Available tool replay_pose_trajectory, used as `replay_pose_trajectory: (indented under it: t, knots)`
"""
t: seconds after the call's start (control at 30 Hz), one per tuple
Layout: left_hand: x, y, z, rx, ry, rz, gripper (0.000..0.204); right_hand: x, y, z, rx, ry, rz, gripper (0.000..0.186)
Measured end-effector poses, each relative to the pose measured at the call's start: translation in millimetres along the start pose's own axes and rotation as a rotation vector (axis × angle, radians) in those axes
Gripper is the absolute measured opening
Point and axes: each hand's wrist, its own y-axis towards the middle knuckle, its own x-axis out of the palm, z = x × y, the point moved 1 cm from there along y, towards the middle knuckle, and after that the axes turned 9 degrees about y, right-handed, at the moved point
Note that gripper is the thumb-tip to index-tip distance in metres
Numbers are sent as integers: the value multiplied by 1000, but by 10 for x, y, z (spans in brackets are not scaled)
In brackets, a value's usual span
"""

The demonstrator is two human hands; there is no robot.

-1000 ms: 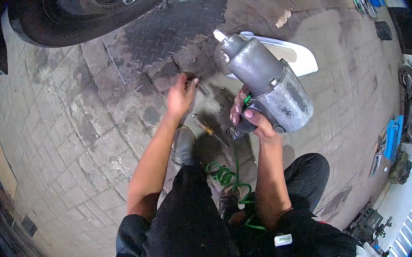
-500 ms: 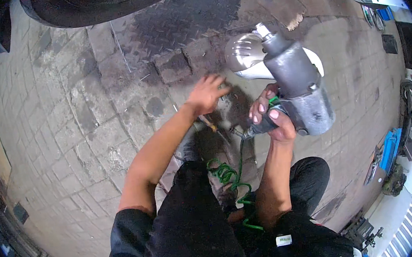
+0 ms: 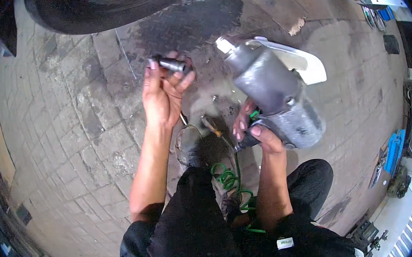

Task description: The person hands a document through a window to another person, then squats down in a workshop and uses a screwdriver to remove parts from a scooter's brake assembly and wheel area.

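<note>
My left hand (image 3: 162,100) is raised at the left of centre, its fingers closed around a dark metal socket (image 3: 173,64). In my right hand (image 3: 266,136) is the grip of a grey impact wrench (image 3: 271,84), held tilted with its bare square drive pointing up and left. The socket and the drive are apart. A green coiled air hose (image 3: 227,177) hangs below the grip and runs down between my legs. On the floor beside my shoe lies a screwdriver (image 3: 211,125) with an orange-yellow handle.
A dark tyre (image 3: 79,22) stands at the top edge, near a dark patterned metal plate (image 3: 190,24) on the paving. Behind the wrench lies a white cover (image 3: 308,62). Blue trays (image 3: 394,151) and tools line the right side.
My left hand has risen from the floor and moved left, now with the socket in it. The impact wrench has shifted left and tilted further that way.
</note>
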Motion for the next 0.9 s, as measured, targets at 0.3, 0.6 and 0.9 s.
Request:
replay_pose_trajectory:
  t: [0.3,0.6,0.9]
  knots:
    - [326,-268,630,108,-211,-60,29,299,-15,485,186,5,-124,41]
    - [402,-353,763,330,182,121,20,447,100,420,244,-10,-173,36]
    - [716,441,790,110,211,11,38,817,709,682,-478,-830,59,24]
